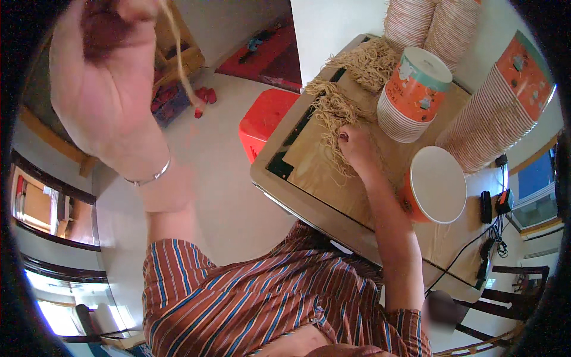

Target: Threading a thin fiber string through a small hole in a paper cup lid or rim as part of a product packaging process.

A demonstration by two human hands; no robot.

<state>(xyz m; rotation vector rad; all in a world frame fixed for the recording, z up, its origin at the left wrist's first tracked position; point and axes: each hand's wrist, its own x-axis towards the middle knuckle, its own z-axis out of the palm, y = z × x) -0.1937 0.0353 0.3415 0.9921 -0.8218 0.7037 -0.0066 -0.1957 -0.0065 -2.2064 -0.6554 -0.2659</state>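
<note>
My left hand [101,77] is raised close to the camera at the upper left, its fingers closed on a thin tan strand [180,65] that hangs down from it. A metal bangle sits on that wrist. My right hand [355,146] reaches onto the table [309,199] and rests on a loose pile of tan strands [333,107], fingertips curled into them. More of the same strands [366,62] lie farther back on brown paper.
Stacks of orange and white paper cups [413,89] [505,107] [428,24] stand behind my right hand. One orange cup with a white lid [437,184] sits beside my forearm. Black cables and plugs [493,208] lie at the right. A red stool [267,119] stands on the floor.
</note>
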